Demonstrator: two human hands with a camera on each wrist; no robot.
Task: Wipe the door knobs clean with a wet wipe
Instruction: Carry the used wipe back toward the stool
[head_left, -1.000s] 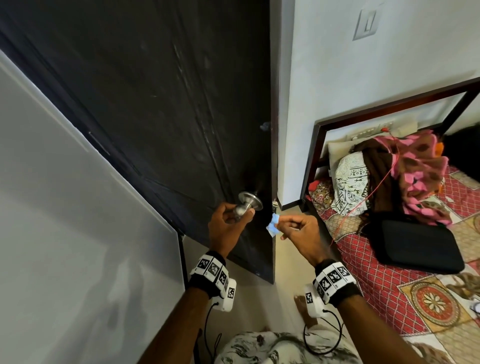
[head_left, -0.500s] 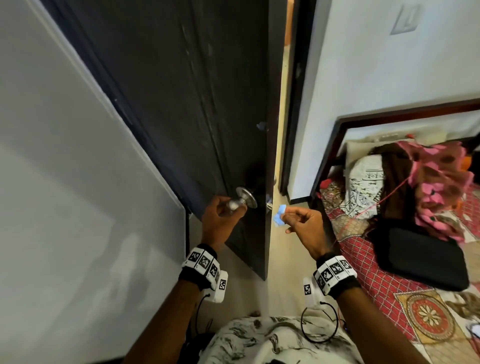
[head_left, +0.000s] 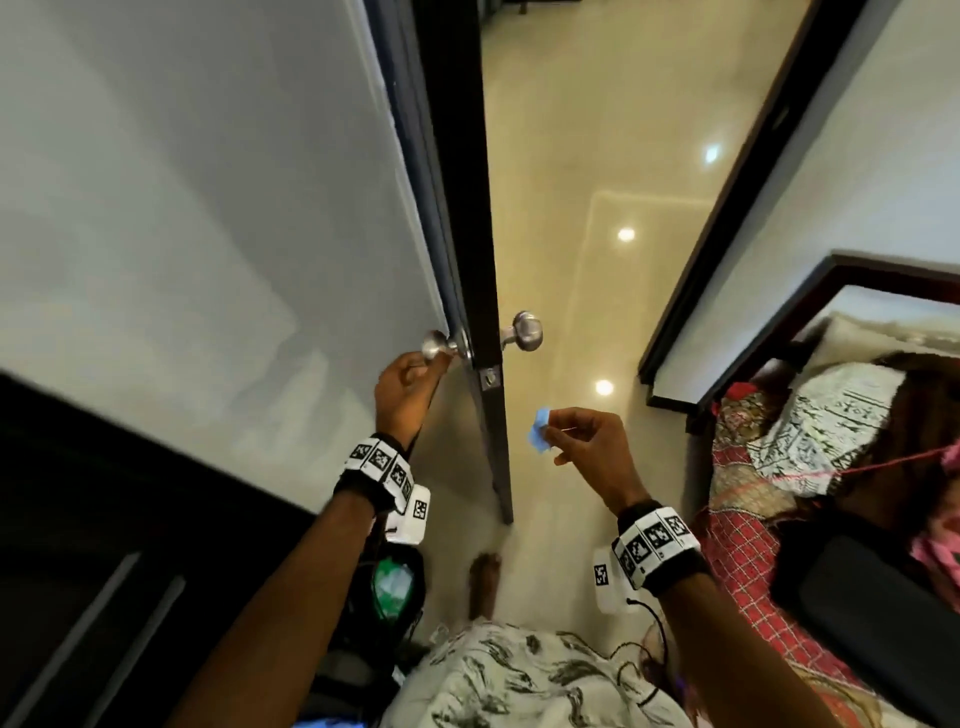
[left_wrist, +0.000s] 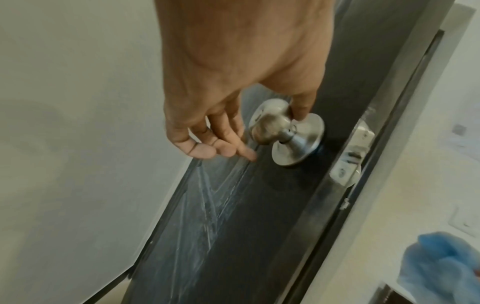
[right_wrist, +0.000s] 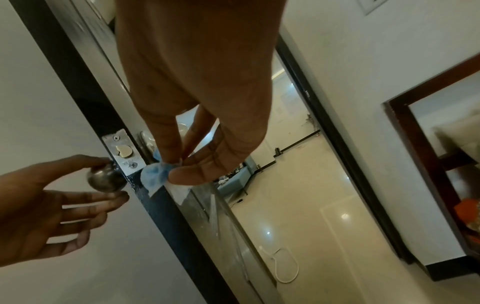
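The dark door (head_left: 462, 208) stands open, edge-on to me. My left hand (head_left: 428, 364) holds the steel inner knob (head_left: 435, 344) between thumb and forefinger; the other fingers (left_wrist: 221, 144) hang straight beside the knob (left_wrist: 270, 125). The steel outer knob (head_left: 527, 331) shows on the door's far side, untouched. My right hand (head_left: 558, 434) pinches a crumpled blue wet wipe (head_left: 540, 439) in the air, just right of the door's edge and below the outer knob. The wipe (right_wrist: 154, 176) hangs close to the latch plate (right_wrist: 123, 153) without touching a knob.
A glossy cream hallway floor (head_left: 597, 156) lies beyond the dark door frame (head_left: 727, 208). A bed (head_left: 779, 519) with clothes and a black bag stands at the right. A dark cabinet (head_left: 78, 545) is at lower left. A white cable (right_wrist: 285, 267) lies on the hallway floor.
The door has swung open from nearly shut to edge-on, baring the hallway and the outer knob. My left hand stayed on the inner knob; my right hand still holds the wipe.
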